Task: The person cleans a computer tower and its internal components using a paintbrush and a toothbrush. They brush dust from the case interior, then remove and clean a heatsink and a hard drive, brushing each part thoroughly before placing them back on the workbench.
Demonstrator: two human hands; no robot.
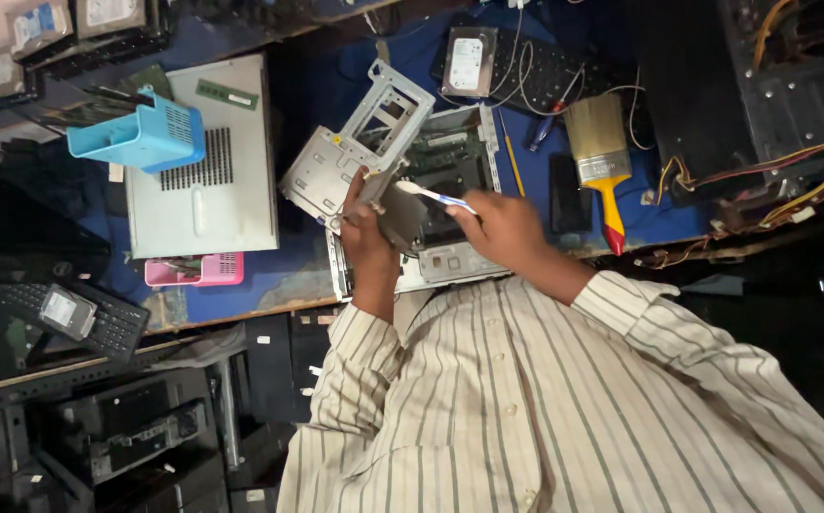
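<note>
Head view: the left hand (pixel 366 228) has its fingers clamped on a grey metal part (pixel 402 211) above the bench (pixel 288 275), while the right hand (pixel 505 228) fingers pinch a toothbrush (pixel 435 197) against it.

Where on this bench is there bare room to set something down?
Bare blue bench shows along the front edge, between the pink tray and the left hand, which holds a metal plate; a shadowed patch lies between the grey case and the bracket. Crowded around the right hand and toothbrush, the paintbrush and cables.
</note>
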